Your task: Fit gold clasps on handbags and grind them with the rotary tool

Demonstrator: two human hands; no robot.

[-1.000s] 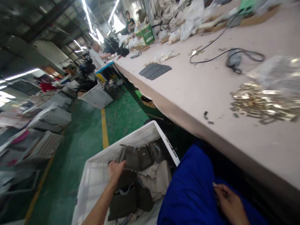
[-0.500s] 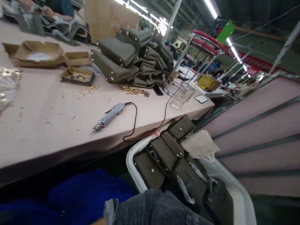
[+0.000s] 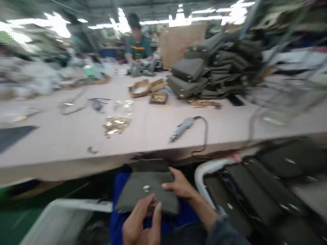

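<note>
A dark olive-grey handbag (image 3: 138,182) lies on my lap over blue cloth (image 3: 120,190). Its far panel stands raised, and a small shiny metal clasp (image 3: 146,188) sits on the near face. My right hand (image 3: 180,183) grips the bag's right side, thumb on top and fingers toward the far edge. At the near edge, just below the clasp, is my left hand (image 3: 143,219), its fingers curled in and close to the thumb. Whatever is between them is hidden. On the table lies a grey electric screwdriver (image 3: 182,128) with a black cord.
A white bin (image 3: 204,173) full of similar bags stands at my right, another white bin (image 3: 51,211) at my left. On the table (image 3: 143,136) are gold metal parts (image 3: 116,125), small boxes (image 3: 139,88) and a bag pile (image 3: 189,69). A person (image 3: 139,51) sits across.
My view has swung left, from the right-hand bin to my lap. Both my hands now show at a bag there; before, only a sleeve and a bit of skin were visible.
</note>
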